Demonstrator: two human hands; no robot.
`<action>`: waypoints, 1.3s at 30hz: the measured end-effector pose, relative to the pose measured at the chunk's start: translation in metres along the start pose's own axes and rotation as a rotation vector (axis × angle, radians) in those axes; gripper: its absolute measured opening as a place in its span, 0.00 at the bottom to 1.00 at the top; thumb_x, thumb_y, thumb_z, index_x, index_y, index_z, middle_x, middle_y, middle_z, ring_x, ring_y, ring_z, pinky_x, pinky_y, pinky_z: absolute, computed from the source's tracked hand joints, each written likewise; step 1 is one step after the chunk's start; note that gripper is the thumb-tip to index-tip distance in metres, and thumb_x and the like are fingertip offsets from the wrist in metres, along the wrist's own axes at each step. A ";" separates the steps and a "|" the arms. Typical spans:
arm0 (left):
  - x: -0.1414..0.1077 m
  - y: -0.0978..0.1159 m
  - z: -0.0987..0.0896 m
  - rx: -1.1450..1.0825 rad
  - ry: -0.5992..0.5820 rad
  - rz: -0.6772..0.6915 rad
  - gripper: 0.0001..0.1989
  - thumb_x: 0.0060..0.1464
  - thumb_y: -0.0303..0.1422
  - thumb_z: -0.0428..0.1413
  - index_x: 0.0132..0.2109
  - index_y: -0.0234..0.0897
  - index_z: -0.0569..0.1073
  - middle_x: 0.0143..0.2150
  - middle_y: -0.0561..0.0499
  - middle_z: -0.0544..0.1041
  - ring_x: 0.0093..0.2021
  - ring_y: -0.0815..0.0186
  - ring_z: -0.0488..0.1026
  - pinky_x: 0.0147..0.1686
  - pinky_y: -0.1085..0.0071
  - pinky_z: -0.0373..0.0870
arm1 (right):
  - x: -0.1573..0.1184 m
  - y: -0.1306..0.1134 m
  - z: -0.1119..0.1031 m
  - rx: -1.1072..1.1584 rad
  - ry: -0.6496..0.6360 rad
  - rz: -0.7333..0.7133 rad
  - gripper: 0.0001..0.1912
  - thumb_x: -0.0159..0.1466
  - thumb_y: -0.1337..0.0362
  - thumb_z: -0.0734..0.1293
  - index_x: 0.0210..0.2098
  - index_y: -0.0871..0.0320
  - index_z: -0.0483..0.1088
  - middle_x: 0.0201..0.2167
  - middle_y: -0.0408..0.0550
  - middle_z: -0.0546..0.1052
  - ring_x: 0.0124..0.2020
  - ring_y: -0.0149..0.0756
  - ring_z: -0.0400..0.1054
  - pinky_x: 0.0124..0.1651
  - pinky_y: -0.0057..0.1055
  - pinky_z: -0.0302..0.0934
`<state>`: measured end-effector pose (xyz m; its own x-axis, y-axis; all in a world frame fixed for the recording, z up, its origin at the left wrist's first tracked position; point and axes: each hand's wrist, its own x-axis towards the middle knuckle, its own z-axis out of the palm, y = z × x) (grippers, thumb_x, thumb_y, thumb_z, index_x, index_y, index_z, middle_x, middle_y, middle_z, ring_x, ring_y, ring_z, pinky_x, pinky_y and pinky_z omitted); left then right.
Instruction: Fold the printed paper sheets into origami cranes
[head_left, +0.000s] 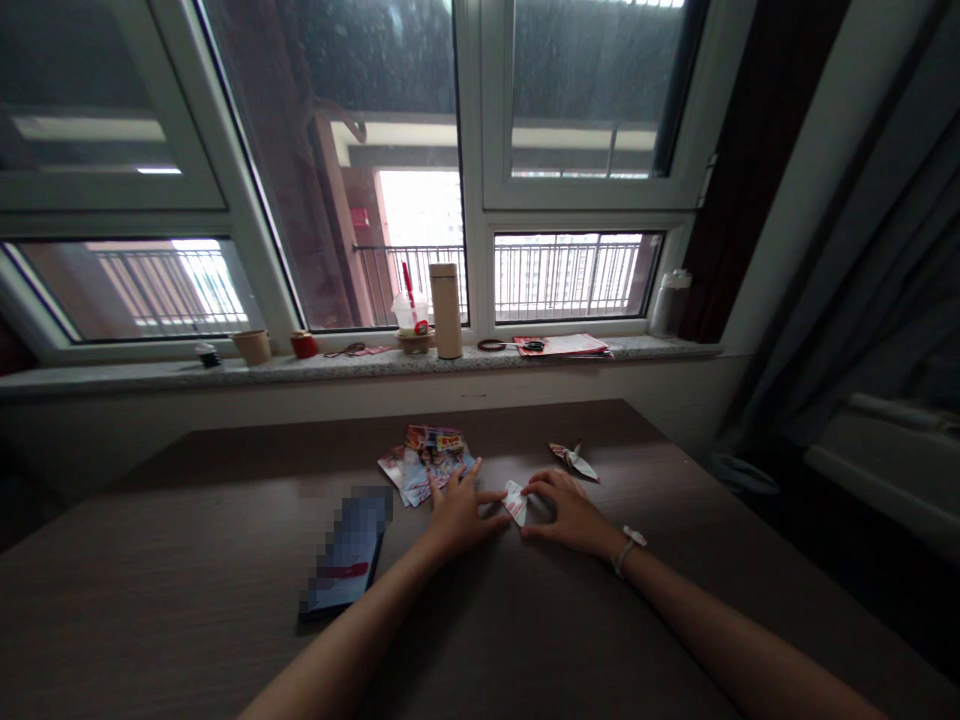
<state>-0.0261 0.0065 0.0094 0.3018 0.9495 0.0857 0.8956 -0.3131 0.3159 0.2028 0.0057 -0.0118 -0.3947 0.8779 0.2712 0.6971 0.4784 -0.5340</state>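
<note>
A small folded piece of white paper [515, 503] with reddish print lies on the table between my hands. My left hand [459, 512] has its thumb and index finger at the paper's left edge, while its other fingers spread over the near side of some colourful printed sheets [429, 455]. From the right, my right hand [566, 510] curves in with thumb and fingertips on the paper's opposite edge. A folded paper crane [576, 460], white with red patches, rests just beyond my right hand.
The brown table [187, 560] carries a phone [349, 560], partly pixelated, beside my left forearm. Along the windowsill [352, 368] stand a beige flask [447, 312], a paper cup [253, 347], a plastic cup with a red straw [410, 310] and scissors [529, 345].
</note>
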 end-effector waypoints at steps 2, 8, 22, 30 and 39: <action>-0.001 0.001 0.000 -0.007 0.011 0.005 0.22 0.52 0.53 0.58 0.53 0.60 0.76 0.72 0.49 0.54 0.71 0.43 0.46 0.62 0.31 0.26 | 0.001 0.003 0.001 0.036 0.019 0.001 0.23 0.57 0.49 0.72 0.48 0.50 0.74 0.53 0.49 0.70 0.58 0.45 0.60 0.63 0.43 0.52; 0.001 0.000 0.004 -0.042 0.047 0.013 0.17 0.55 0.50 0.57 0.51 0.59 0.77 0.70 0.49 0.58 0.70 0.46 0.50 0.63 0.32 0.27 | 0.005 0.014 0.007 0.086 0.077 0.025 0.14 0.63 0.62 0.66 0.48 0.54 0.76 0.50 0.51 0.73 0.56 0.43 0.62 0.62 0.41 0.53; 0.008 0.000 0.012 -0.149 0.149 0.020 0.09 0.59 0.40 0.57 0.41 0.48 0.81 0.65 0.47 0.66 0.66 0.51 0.58 0.64 0.32 0.37 | 0.008 0.013 0.011 0.068 0.130 0.025 0.08 0.62 0.59 0.68 0.36 0.54 0.78 0.45 0.49 0.75 0.52 0.43 0.65 0.59 0.41 0.55; 0.011 0.007 0.019 -0.151 0.220 -0.035 0.06 0.58 0.35 0.58 0.39 0.45 0.80 0.62 0.47 0.69 0.65 0.52 0.60 0.63 0.32 0.41 | 0.012 0.003 0.015 0.001 0.164 0.104 0.08 0.63 0.59 0.67 0.32 0.55 0.75 0.42 0.48 0.74 0.49 0.43 0.64 0.55 0.39 0.56; 0.013 0.008 0.023 -0.137 0.241 -0.061 0.06 0.56 0.34 0.58 0.42 0.43 0.75 0.62 0.46 0.68 0.64 0.52 0.60 0.63 0.32 0.41 | 0.012 -0.007 0.019 -0.099 0.208 0.111 0.06 0.63 0.60 0.68 0.35 0.55 0.70 0.40 0.47 0.72 0.48 0.43 0.63 0.52 0.39 0.57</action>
<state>-0.0075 0.0160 -0.0086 0.1474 0.9487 0.2797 0.8521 -0.2654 0.4511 0.1823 0.0124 -0.0199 -0.1884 0.9058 0.3795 0.7888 0.3698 -0.4910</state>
